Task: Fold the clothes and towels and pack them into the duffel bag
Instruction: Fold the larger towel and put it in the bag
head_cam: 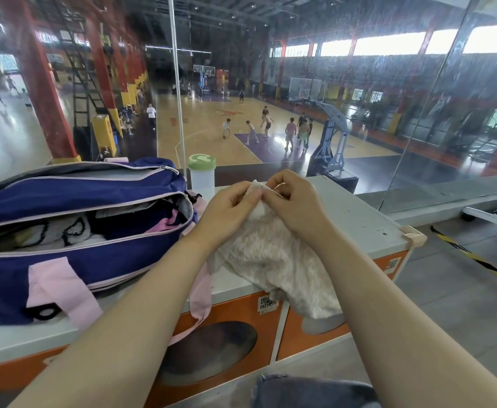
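Currently, both hands work at the upper edge of a cream-white cloth (273, 260) above the grey countertop (359, 213). The left hand (229, 206) has its fingers curled and pinches the top corner of the cloth between thumb and fingertips; the right hand (292, 198) pinches the same raised edge just beside it, so the two hands nearly touch. The rest of the cloth hangs crumpled from the hands, lies across the countertop and spills over its front edge, partly covering an orange panel (309, 340) below. The duffel bag (73, 231), navy with pink trim, lies on the countertop to the left of the hands, near the left forearm. Its main zipper is open, and folded items show inside, including a white fabric with black markings (50, 234) and a dark-and-pink piece (153, 220). A pink strap (201, 293) hangs from the bag over the counter front. A pale bottle with a green lid (202, 175) stands behind the bag's right end, close to a glass wall (388, 113) overlooking a basketball court (226, 125).
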